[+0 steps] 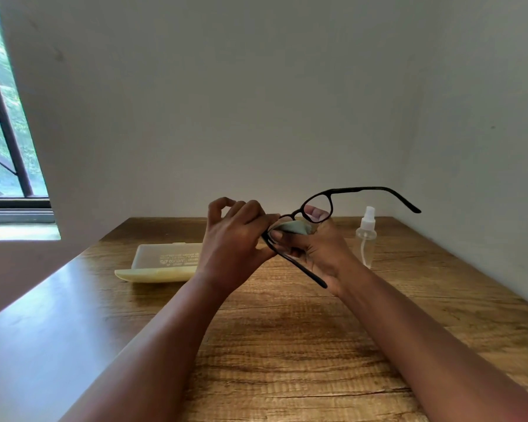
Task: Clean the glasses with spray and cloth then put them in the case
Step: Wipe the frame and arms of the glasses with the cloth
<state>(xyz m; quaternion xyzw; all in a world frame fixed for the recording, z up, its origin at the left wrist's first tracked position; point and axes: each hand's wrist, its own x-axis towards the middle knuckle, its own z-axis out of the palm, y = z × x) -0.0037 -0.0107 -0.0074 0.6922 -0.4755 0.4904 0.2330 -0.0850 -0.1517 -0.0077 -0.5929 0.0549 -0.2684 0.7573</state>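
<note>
Head camera: left hand (235, 239) pinches black glasses (317, 205); right hand (314, 248) presses a pale green cloth (294, 228) on one lens; open case (165, 263) beside.

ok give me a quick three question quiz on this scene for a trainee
1. True or false: the glasses lie inside the case.
2. Which hand holds the cloth? A) left hand B) right hand
3. Fill in: the spray bottle stands on the ____, to the right of the hands.

Key: 1 false, both hands hold them above the table, arms unfolded; 2 B; 3 table.
</note>
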